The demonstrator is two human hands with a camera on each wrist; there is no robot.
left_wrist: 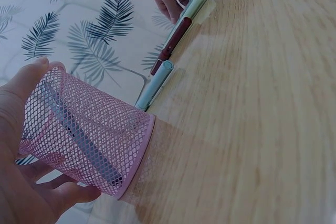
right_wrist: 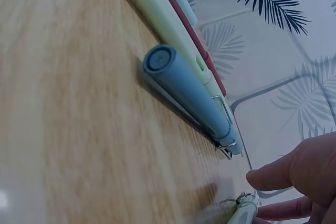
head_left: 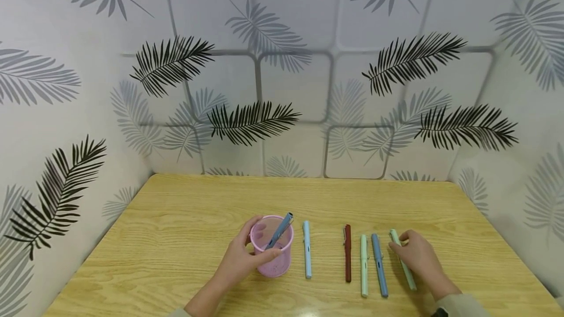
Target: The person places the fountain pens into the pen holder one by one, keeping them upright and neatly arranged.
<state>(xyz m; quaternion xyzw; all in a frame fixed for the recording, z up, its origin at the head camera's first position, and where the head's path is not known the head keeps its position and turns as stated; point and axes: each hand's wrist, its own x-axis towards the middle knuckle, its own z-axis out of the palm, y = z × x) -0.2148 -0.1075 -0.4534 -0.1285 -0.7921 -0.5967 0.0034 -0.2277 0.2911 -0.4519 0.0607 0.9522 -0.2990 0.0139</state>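
On a pale wood-grain table [head_left: 185, 219] walled by leaf-print panels, a person's left hand [head_left: 240, 258] curls round an upright pink wire-mesh pen cup [head_left: 271, 246] that already holds one grey-blue capped pen [head_left: 279, 230], leaning on the rim. Five smooth plastic pens are judged still to go: a light blue pen [head_left: 307, 249], a dark red pen [head_left: 347, 252], a mint green pen [head_left: 364, 264] and a mid-blue pen [head_left: 379, 264] lie roughly parallel. The right hand [head_left: 418, 257] (fingers curled) pinches the outermost pale green pen [head_left: 402, 258], flat on the table.
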